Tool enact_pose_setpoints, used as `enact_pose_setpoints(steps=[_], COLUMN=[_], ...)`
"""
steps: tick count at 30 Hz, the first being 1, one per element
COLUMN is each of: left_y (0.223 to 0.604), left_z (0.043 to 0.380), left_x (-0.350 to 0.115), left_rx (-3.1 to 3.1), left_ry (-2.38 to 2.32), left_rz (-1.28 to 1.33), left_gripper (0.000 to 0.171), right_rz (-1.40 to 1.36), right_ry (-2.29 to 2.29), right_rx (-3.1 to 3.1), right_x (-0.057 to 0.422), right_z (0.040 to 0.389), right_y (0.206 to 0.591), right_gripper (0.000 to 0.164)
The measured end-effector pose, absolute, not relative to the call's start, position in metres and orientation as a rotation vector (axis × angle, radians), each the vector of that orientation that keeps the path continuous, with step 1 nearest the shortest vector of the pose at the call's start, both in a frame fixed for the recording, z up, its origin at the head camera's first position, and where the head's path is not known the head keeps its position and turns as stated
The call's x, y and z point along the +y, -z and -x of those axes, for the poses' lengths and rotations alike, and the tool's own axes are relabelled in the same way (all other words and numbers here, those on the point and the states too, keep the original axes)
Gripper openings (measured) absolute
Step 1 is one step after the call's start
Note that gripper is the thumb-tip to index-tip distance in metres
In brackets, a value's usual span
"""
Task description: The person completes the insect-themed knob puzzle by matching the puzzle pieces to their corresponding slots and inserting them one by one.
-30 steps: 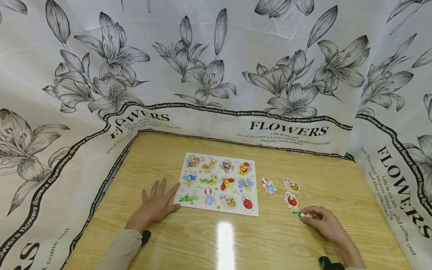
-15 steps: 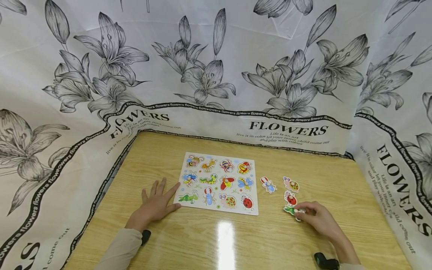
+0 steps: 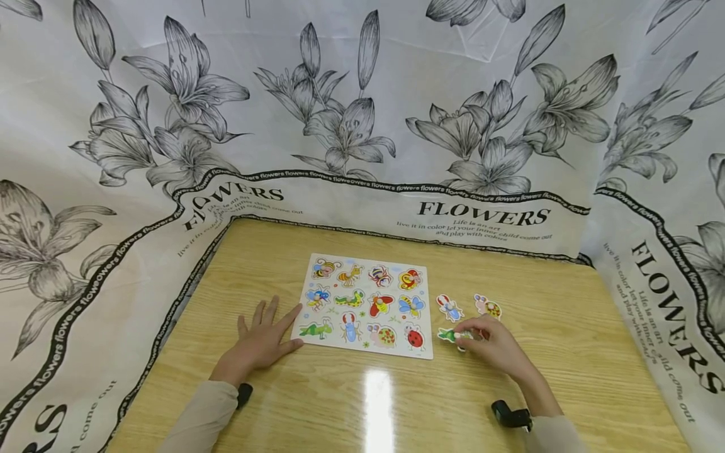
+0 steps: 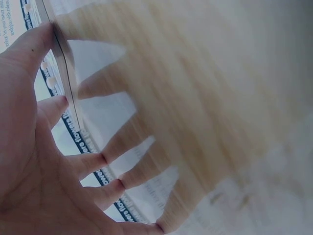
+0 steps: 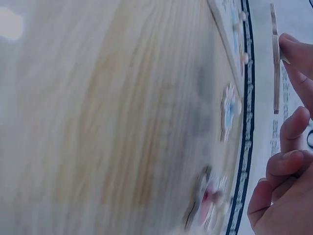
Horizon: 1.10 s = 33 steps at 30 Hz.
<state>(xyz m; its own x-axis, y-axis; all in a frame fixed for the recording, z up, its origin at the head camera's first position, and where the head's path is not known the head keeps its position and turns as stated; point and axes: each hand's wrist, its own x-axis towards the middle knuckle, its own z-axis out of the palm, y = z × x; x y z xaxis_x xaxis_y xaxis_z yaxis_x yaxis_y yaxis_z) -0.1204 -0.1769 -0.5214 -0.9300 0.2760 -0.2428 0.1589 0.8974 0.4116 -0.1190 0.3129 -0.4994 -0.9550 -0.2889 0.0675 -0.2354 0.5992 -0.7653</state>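
My right hand (image 3: pixel 501 346) pinches a green grasshopper puzzle piece (image 3: pixel 447 335) by its small knob. In the right wrist view this piece (image 5: pixel 276 73) appears edge-on, held above the table. My left hand (image 3: pixel 257 340) rests on the table with its fingers spread, its thumb and index fingertips at the left edge of the insect puzzle board (image 3: pixel 362 348). A blue stag beetle piece (image 3: pixel 450 307) and a snail piece (image 3: pixel 488 306) lie right of the board. The ladybug piece is mostly hidden behind my right hand in the head view, but a red piece (image 5: pixel 208 200) shows in the right wrist view.
The wooden table (image 3: pixel 317 402) has a bright light reflection near the front. White flower-printed cloth (image 3: pixel 362 207) stands behind it and along both sides. Several knobbed insect pieces or pictures fill the board's rows.
My right hand has carried the grasshopper piece leftward, from beside the ladybug piece to near the board's right edge. The left hand and the board have stayed in place.
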Motion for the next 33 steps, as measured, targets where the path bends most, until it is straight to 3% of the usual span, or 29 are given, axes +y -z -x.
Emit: enact_pose_setpoints(steps=[7, 14, 19, 33], left_y=[0.522, 0.523, 0.523, 0.523], left_z=[0.121, 0.121, 0.121, 0.120], left_x=[-0.177, -0.177, -0.177, -0.178], left_rx=[2.767, 2.767, 2.771, 2.784], left_ry=[-0.553, -0.542, -0.555, -0.571], left_rz=[-0.327, -0.320, -0.321, -0.327], left_gripper=[0.075, 0.075, 0.074, 0.074], right_rz=[0.533, 0.622, 0.702, 0.865], right_ry=[1.294, 1.268, 1.273, 1.234], right_rx=[2.705, 2.642, 2.618, 2.514], right_x=[0.283, 0.238, 0.220, 0.153], right_z=[0.135, 0.137, 0.153, 0.174], right_y=[0.502, 0.477, 0.499, 0.495], right_gripper=[0.013, 0.012, 0.014, 0.014])
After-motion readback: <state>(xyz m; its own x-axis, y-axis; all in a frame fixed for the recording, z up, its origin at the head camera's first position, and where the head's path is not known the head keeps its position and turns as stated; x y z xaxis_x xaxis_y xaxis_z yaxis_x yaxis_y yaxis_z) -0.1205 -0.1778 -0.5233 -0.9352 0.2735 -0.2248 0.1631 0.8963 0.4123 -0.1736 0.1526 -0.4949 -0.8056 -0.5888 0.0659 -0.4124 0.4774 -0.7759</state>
